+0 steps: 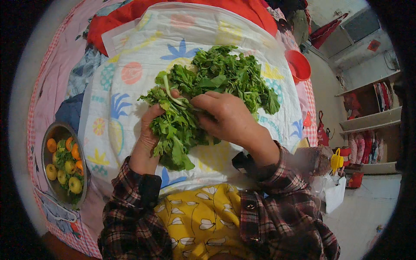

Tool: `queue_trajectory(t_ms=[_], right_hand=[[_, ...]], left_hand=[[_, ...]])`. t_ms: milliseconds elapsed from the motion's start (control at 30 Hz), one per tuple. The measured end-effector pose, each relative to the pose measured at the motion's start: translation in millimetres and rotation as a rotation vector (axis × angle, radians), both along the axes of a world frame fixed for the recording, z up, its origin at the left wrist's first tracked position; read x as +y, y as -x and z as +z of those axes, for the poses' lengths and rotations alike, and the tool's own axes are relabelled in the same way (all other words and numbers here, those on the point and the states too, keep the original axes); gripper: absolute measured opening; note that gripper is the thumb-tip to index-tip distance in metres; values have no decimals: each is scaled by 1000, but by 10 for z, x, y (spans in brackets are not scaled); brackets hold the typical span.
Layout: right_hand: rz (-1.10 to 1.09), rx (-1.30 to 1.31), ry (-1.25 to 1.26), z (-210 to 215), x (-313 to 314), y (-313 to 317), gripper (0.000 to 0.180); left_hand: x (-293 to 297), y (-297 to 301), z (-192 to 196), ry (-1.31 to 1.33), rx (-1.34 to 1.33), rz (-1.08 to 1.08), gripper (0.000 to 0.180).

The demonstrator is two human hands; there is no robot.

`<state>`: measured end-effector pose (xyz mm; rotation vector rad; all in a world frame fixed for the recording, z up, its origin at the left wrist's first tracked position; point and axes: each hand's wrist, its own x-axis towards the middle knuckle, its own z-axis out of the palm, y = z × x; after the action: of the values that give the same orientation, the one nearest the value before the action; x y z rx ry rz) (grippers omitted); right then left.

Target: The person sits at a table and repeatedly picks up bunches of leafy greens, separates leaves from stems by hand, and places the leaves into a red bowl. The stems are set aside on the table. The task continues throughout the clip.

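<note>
A bunch of leafy greens (pixel 171 138) with pale stems is gripped in my left hand (pixel 149 128), thumb and fingers wrapped round it. My right hand (pixel 227 115) is closed at the stems, its fingertips pinched together against the bunch; whether it holds a separate stalk is hidden. Just beyond both hands a larger heap of the same greens (pixel 234 76) lies on a white sheet (pixel 99 130) printed with coloured fruit. One pale stem (pixel 167 84) sticks up above my left hand.
At the left stands a metal bowl (pixel 48 186) holding orange and yellow-green fruits or vegetables and some leaves. A red basin (pixel 298 65) sits at the far right. Red cloth (pixel 130 19) lies beyond the sheet. Shelves with clothes (pixel 372 121) stand off to the right.
</note>
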<state>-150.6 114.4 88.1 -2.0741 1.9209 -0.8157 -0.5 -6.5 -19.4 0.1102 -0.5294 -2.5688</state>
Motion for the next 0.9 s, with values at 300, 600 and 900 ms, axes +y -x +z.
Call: queue_trajectory(t_ms=[300, 600, 900], right_hand=[[-21, 80, -5, 77, 337, 240, 33], [-23, -20, 50, 79, 387, 451, 33], [-250, -299, 44, 142, 548, 593, 36]], left_hand=[[51, 34, 69, 67, 111, 83, 30], [-108, 1, -49, 61, 225, 208, 24], [-225, -138, 27, -21, 312, 177, 21]])
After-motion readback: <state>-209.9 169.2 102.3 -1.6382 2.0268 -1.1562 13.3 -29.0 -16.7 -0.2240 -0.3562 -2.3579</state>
